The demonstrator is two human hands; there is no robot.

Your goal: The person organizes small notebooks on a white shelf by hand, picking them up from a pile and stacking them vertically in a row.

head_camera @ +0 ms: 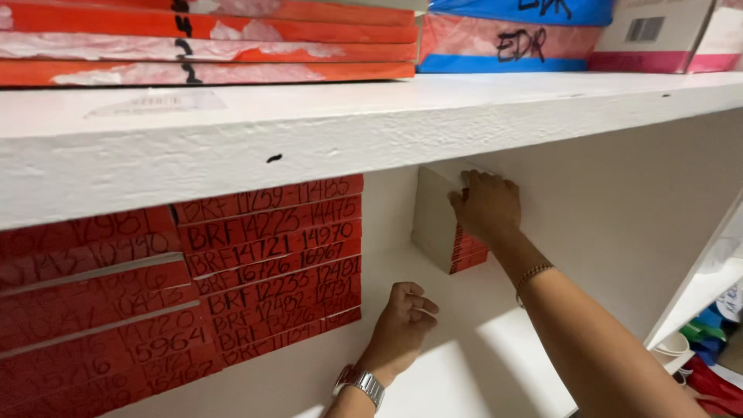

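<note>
A thick white shelf board (pixel 325 131) runs across the view from 9 to 3 o'clock, carrying flat orange-red boxes (pixel 209 42) at 11 o'clock and a blue-and-pink box (pixel 503 39) at 1 o'clock. Under it, on the lower shelf (pixel 464 364), a large stack of red boxes (pixel 186 294) with handwriting on their ends fills the 8 o'clock side. Near the centre, toward 2 o'clock, a small stack of red-and-white boxes (pixel 445 232) stands against the white back wall. The right hand (pixel 487 205), a thin bracelet (pixel 532 273) on its wrist, has its grip laid over the top front edge of that small stack, fingers spread and pressing on it. The left hand (pixel 402 325), wearing a metal watch (pixel 361 382), rests at 6 o'clock on the lower shelf just beside the big stack, its grip curled together and holding nothing.
</note>
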